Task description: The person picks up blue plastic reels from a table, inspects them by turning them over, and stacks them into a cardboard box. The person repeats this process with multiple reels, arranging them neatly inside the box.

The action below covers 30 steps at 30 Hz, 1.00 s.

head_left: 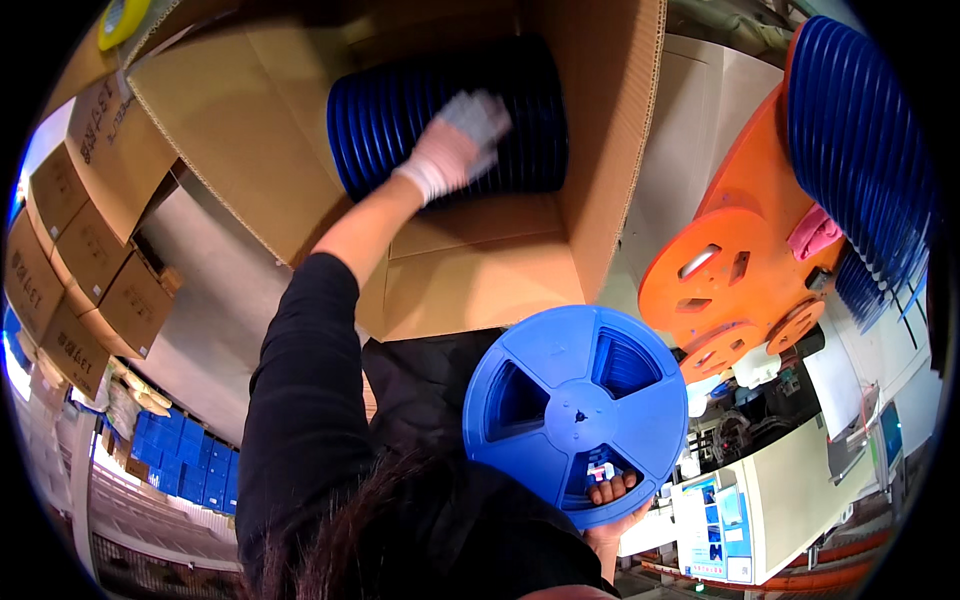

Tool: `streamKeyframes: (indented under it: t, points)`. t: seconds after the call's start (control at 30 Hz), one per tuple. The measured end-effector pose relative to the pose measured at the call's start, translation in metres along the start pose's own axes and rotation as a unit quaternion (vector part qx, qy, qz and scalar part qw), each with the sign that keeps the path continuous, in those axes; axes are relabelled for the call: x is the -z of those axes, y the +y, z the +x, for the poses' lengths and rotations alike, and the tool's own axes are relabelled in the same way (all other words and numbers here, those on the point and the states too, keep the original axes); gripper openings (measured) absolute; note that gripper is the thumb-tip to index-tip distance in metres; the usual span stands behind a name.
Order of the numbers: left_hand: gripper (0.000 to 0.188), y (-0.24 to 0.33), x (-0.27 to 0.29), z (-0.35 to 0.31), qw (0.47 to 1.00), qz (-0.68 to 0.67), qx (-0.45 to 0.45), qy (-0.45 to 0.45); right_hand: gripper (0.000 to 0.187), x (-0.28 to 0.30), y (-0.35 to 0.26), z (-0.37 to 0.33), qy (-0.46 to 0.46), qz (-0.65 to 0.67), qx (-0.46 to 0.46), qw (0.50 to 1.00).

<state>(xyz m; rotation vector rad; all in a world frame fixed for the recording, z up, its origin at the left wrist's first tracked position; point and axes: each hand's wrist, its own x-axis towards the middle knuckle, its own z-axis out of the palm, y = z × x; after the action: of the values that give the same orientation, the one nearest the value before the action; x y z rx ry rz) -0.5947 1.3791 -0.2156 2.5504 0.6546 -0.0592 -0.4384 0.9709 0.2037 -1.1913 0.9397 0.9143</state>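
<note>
My left hand (462,142), in a pale glove, is over a row of blue plastic reels (375,130) packed on edge inside an open cardboard box (470,285). Motion smears its fingers, so whether they grip a reel does not show. Close to my body, a stack of blue reels (575,345) faces me, with a round hub and wide cut-outs; more rims show through the gaps. The fingers of my right hand (612,490) curl through the lower cut-out and hold the stack. Part of that hand is hidden behind the reels.
On the right, orange discs (715,260) with slots stand beside another long row of blue reels (860,130). Closed cartons (85,250) are stacked on the left, and blue bins (185,455) stand beyond them. A pale cabinet (790,510) is at the lower right.
</note>
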Motion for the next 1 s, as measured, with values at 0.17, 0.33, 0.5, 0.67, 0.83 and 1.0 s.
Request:
streamKeyframes:
  t: [0.17,0.33,0.5,0.67,0.83,1.0]
  points:
    - [0.064,-0.020,-0.011,0.035,0.973,0.050,0.226,0.013,0.044,-0.004,-0.002,-0.003,-0.003,-0.075,0.013,0.997]
    - [0.066,0.081,-0.007,-0.071,0.990,-0.015,0.093,-0.105,0.043,-0.010,0.007,-0.011,-0.073,-0.060,0.031,0.995]
    - [0.055,0.159,0.022,-0.184,0.891,-0.223,0.191,-0.345,0.041,-0.008,0.010,-0.019,-0.108,-0.009,0.036,0.993]
    - [0.056,0.165,0.057,-0.238,0.892,-0.227,0.258,-0.293,0.041,-0.008,0.008,-0.029,-0.166,0.023,0.037,0.985]
    - [0.055,0.158,0.091,-0.255,0.899,-0.166,0.327,-0.240,0.039,-0.005,0.002,-0.038,-0.195,0.048,0.063,0.978]
    - [0.046,0.180,0.100,-0.276,0.925,-0.198,0.314,-0.079,0.039,0.017,-0.018,-0.038,-0.316,0.094,0.064,0.942]
